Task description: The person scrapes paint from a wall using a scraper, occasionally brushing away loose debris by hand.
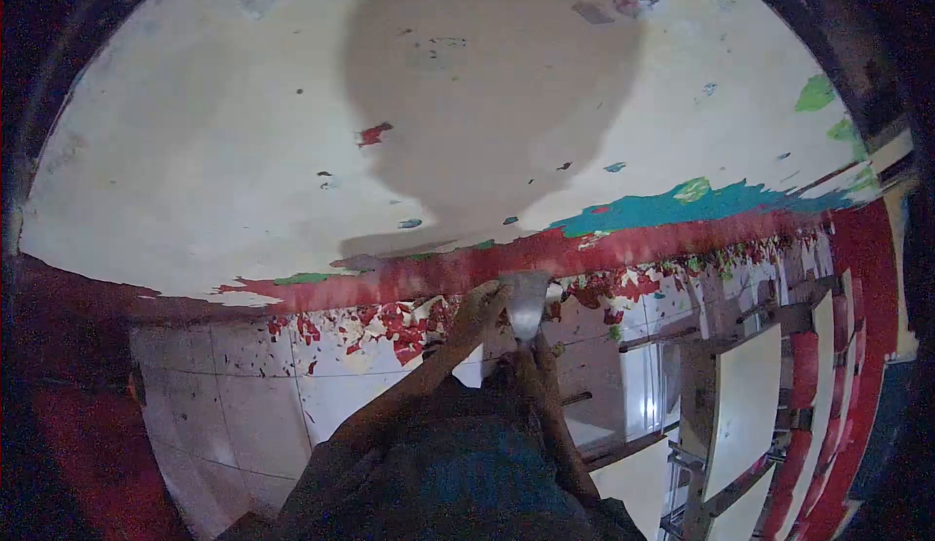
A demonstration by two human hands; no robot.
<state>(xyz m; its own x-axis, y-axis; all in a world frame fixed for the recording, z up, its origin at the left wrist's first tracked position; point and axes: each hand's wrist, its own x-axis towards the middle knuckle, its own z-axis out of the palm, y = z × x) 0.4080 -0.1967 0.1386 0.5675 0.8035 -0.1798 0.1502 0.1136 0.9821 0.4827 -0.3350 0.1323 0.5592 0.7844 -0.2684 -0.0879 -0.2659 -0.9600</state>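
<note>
A scraper [527,309] with a broad, pale metal blade points up at the bottom of the wall. My right hand [532,354] is closed round its handle, just below the blade. My left hand [481,305] is beside the left edge of the blade, close to the red band; its fingers are too dim and small to make out. The red paint band [438,273] runs along the foot of the white wall [224,171]. A teal paint patch [662,210] shows above the band on the right.
Red and white paint flakes [404,332] litter the tiled floor [234,375] along the wall. White panels [745,400] and red-edged boards [804,371] stand at the right. A large head-shaped shadow falls on the wall.
</note>
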